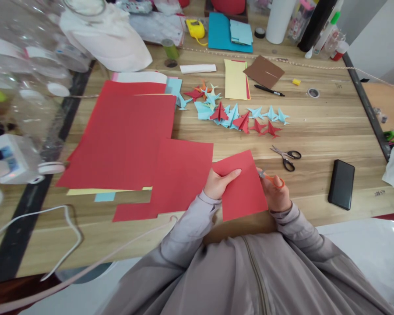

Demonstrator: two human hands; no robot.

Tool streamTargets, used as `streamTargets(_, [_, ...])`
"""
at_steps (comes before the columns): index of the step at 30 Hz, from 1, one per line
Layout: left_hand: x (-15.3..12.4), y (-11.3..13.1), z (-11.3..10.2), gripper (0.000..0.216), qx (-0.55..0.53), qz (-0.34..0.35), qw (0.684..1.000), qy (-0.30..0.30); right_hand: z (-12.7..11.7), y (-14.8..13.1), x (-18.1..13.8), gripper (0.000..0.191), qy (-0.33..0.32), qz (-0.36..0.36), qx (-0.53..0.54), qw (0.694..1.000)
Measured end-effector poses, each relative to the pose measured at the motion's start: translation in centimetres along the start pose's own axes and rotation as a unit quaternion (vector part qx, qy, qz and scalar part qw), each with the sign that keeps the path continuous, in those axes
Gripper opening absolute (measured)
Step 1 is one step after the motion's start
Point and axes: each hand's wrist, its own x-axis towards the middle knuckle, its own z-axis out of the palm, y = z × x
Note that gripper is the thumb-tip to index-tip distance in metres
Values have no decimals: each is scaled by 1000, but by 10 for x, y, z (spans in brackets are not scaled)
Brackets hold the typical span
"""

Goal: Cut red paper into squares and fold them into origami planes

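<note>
My left hand (218,183) is closed on the left side of a red sheet of paper (244,192), its thumb lying on top. At the sheet's right edge my right hand (277,195) grips orange-handled scissors (276,180). Their blades meet that edge, partly hidden by the paper. Left of my hands lie a smaller red sheet (187,175) and a stack of large red paper (131,135). Beyond them sits a group of folded paper figures in red (219,113) and light blue (256,112); some look like planes.
Black-handled scissors (287,156) and a black phone-like slab (341,183) lie to the right. Farther back are a pen (269,90), brown paper (264,72), yellow paper (235,81) and a yellow tape measure (196,29). Clear plastic bottles (36,109) crowd the left; a white cable (67,218) trails there.
</note>
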Motion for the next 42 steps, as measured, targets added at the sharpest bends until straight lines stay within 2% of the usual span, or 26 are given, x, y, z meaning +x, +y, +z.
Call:
streamTargets(4, [-1, -9, 5, 41, -23, -17, 1000, -7, -1, 2, -1, 49, 22, 11, 14, 1000])
streamTargets(9, [-6, -3, 9, 39, 15, 12, 1000, 14, -1, 1, 0, 50, 52, 11, 26, 998])
streamTargets(14, [-6, 6, 7, 31, 70, 59, 996, -5, 6, -2, 1, 51, 50, -29, 8, 998])
streamTargets(18, [-4, 5, 6, 34, 80, 56, 995, 23, 5, -2, 2, 55, 41, -51, -8, 998])
streamTargets(21, [-5, 4, 8, 36, 43, 33, 998, 24, 1, -2, 2, 56, 25, -33, -16, 999])
streamTargets(28, [-5, 15, 3, 35, -66, -76, 995, -14, -4, -5, -1, 62, -8, -14, 15, 1000])
streamTargets(37, [-3, 18, -3, 28, -119, -115, 986, -27, -10, -3, -1, 58, -20, 7, 23, 1000])
streamTargets(42, [-2, 24, -10, 35, -145, -159, 975, -54, -11, -5, 0, 64, -13, 22, 25, 999])
